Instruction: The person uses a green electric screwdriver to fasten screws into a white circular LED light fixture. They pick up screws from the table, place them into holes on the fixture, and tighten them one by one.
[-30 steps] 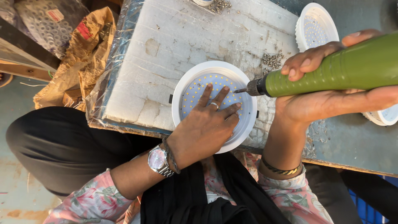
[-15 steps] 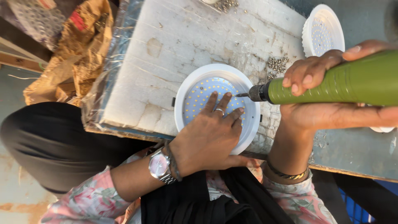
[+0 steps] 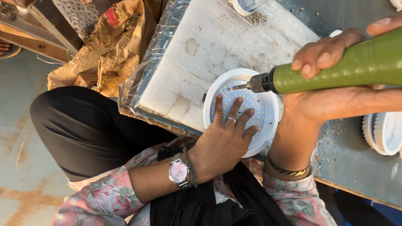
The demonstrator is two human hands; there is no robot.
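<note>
A round white lamp housing (image 3: 268,129) with a disc of small yellow diodes lies on a white foam slab (image 3: 217,50). My left hand (image 3: 224,140), a ring on one finger, presses flat on the disc with fingers spread. My right hand (image 3: 335,83) grips a green electric screwdriver (image 3: 351,67); its metal bit touches the upper left part of the disc.
Two more white lamp housings (image 3: 385,134) stand at the right on the grey metal table (image 3: 356,163). Loose screws (image 3: 256,17) lie near a small white cup at the slab's top. A brown paper sack (image 3: 109,50) sits on the floor at the left.
The screwdriver tip has shifted left across the disc, from its right edge to the upper left. My left hand stays pressed on the disc.
</note>
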